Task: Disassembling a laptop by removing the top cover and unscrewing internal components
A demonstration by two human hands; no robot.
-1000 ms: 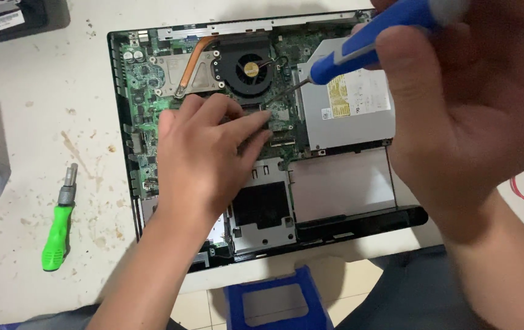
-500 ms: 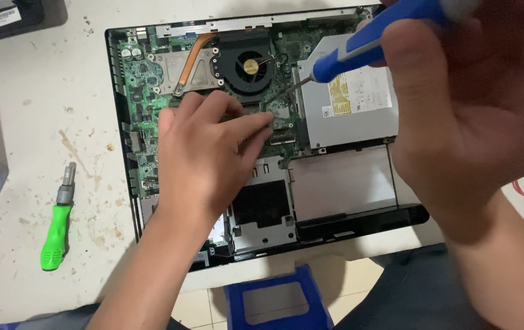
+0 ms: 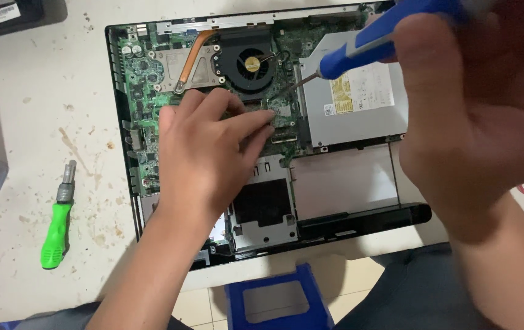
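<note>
Here, a blue-handled screwdriver with a thin metal shaft [image 3: 360, 52], gripped in the closed right hand [image 3: 476, 116], slants from upper right down-left, tip toward the green circuit board [image 3: 146, 91] of the opened black laptop [image 3: 360, 223], where the left hand [image 3: 204, 153] presses flat, fingers together, holding nothing.

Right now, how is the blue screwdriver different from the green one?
The blue screwdriver is held in the right hand, tilted, its tip down at the laptop's board; the green screwdriver lies flat and untouched on the white table. The blue one has a long thin shaft; the green one's metal end looks short. Both have coloured plastic handles.
</note>
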